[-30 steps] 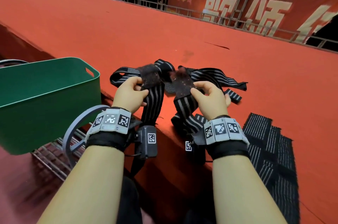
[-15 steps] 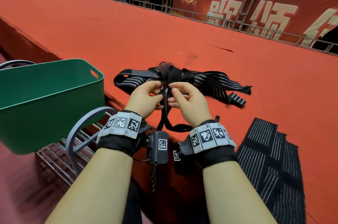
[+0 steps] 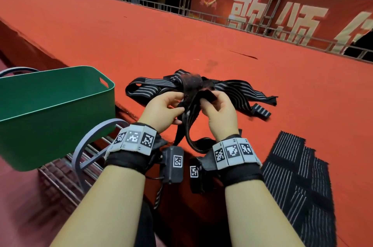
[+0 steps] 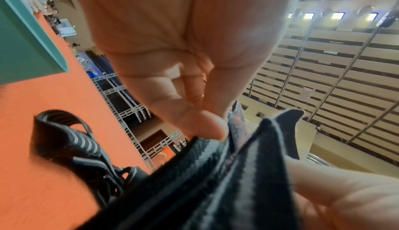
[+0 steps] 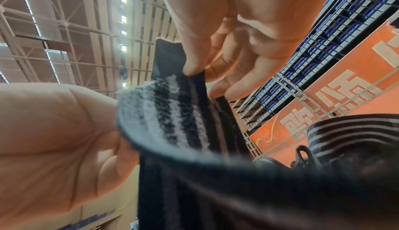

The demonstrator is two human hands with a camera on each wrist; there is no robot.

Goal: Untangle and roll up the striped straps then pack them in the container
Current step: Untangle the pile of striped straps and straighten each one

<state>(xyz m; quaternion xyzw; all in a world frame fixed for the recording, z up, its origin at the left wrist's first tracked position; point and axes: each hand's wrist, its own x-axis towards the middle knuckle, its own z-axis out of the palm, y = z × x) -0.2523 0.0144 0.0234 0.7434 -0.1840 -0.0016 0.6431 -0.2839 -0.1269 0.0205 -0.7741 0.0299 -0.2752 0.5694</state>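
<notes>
At the centre of the head view we hold one striped strap (image 3: 191,105) up off the red bench (image 3: 141,35), our left hand (image 3: 161,111) pinching its edge between thumb and fingers and our right hand (image 3: 220,113) pinching its folded dark end. A loop of it sags between our wrists. Just behind our hands the tangled straps (image 3: 232,91) lie in a heap on the bench, ends spreading right. At left centre the green container (image 3: 56,117) stands beside the bench edge, apart from the heap. At lower right a flat striped pile (image 3: 298,182) lies on the bench. A red banner (image 3: 282,10) and metal trusses fill the upper right.
</notes>
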